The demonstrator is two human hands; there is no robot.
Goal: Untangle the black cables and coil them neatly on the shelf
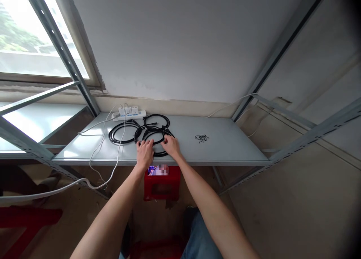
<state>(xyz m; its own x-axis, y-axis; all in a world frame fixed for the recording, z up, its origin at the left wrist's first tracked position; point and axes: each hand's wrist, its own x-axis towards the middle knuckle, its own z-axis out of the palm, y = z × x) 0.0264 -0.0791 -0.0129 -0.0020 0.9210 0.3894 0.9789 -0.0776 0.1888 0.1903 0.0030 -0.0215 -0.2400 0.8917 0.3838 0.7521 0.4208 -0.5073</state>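
Observation:
Several coils of black cable (pixel 122 141) lie overlapping on the grey metal shelf (pixel 225 146), left of its middle. Over the front of the nearest coil is my left hand (pixel 144 150), its fingers bent and closed on the cable at the left side. My right hand (pixel 170 145) pinches the same coil at its right side, thumb and fingers together. The undersides of both hands are hidden. Farther right on the shelf sits a small tangled bunch of thin black ties (pixel 202 138), apart from my hands.
A white power strip (pixel 132 115) with plugged-in adapters stands at the back left. From it a white cord (pixel 118 153) hangs over the front edge. Below the shelf is a red stool (pixel 161 187). Metal uprights (pixel 84 89) frame the shelf, with a window at left.

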